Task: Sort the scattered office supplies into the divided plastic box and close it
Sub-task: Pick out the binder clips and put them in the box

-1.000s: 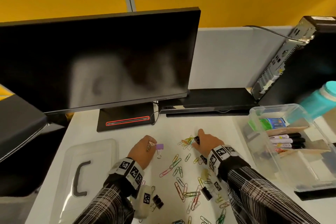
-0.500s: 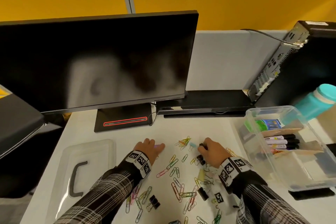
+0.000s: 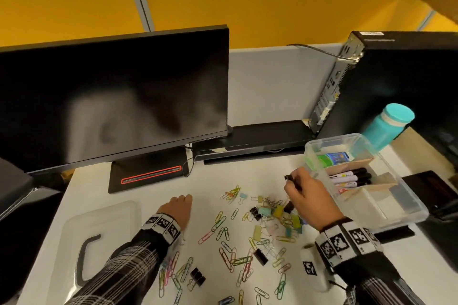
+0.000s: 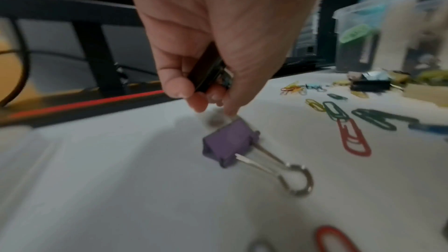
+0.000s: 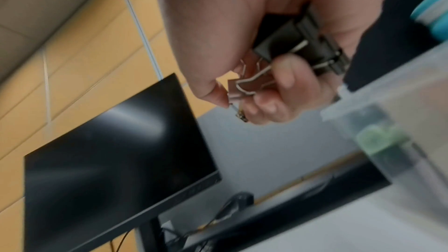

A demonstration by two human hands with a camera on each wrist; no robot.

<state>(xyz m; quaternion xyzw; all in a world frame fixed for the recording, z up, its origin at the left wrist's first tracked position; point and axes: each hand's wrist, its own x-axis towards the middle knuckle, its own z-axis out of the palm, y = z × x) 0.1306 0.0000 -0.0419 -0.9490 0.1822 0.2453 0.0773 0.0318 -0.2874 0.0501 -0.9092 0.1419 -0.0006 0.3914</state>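
Note:
Coloured paper clips (image 3: pixel 224 230) and binder clips (image 3: pixel 277 212) lie scattered across the white desk (image 3: pixel 247 176). My right hand (image 3: pixel 293 179) is lifted beside the left wall of the clear divided box (image 3: pixel 396 213). Its curled fingers grip several black binder clips (image 5: pixel 298 45) by body and wire handles. My left hand (image 3: pixel 184 199) is low over the desk and grips a black binder clip (image 4: pixel 208 76). Its fingertips (image 4: pixel 232 110) touch the top of a purple binder clip (image 4: pixel 230 141); whether they pinch it is blurred.
The box holds markers (image 3: pixel 349 177) and a green-labelled item (image 3: pixel 332 157) between cardboard dividers. Its clear lid (image 3: pixel 99 242) lies at the left. A monitor (image 3: pixel 111 96), a computer tower (image 3: pixel 396 82) and a teal bottle (image 3: pixel 389 129) stand behind.
My right hand has risen from the clip pile and moved right to the box wall with black clips in it. My left hand has stayed low by the purple clip.

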